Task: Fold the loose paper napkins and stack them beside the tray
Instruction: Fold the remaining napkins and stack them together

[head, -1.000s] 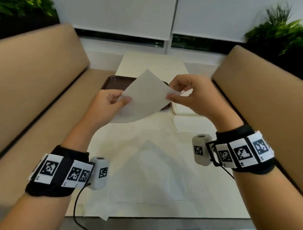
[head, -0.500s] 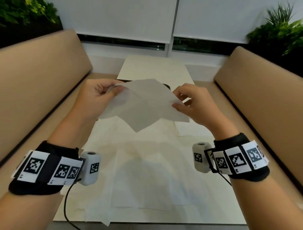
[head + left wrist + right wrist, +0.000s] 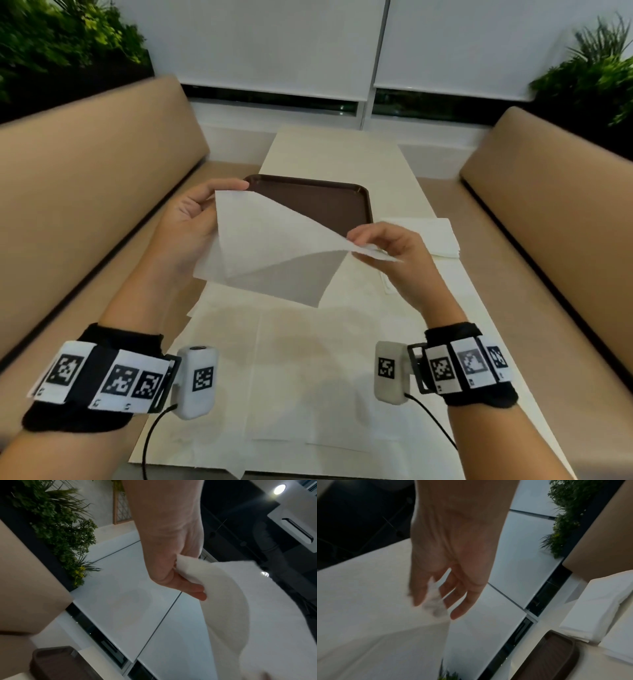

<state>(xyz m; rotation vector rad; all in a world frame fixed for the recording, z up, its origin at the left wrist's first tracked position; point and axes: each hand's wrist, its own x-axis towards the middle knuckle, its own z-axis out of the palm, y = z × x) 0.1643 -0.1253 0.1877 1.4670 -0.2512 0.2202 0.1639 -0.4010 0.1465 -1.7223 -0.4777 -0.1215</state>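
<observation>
Head view: the left hand [image 3: 191,222] now pinches the napkin [image 3: 270,246] higher, at its far corner above the tray [image 3: 359,198]; the sheet hangs doubled over the worktop [image 3: 342,377], the right hand [image 3: 383,246] pinching the other corner. Fold half-made, the folded stack [image 3: 431,236] waiting rightward.

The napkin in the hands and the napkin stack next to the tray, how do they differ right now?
The held napkin is up in the air, pinched by the left hand and right hand; the napkin stack lies flat on the table, right of the brown tray. The held napkin is a partly opened, curving sheet; the napkin stack is folded into a compact rectangle of several layers. Both are plain white paper.
</observation>
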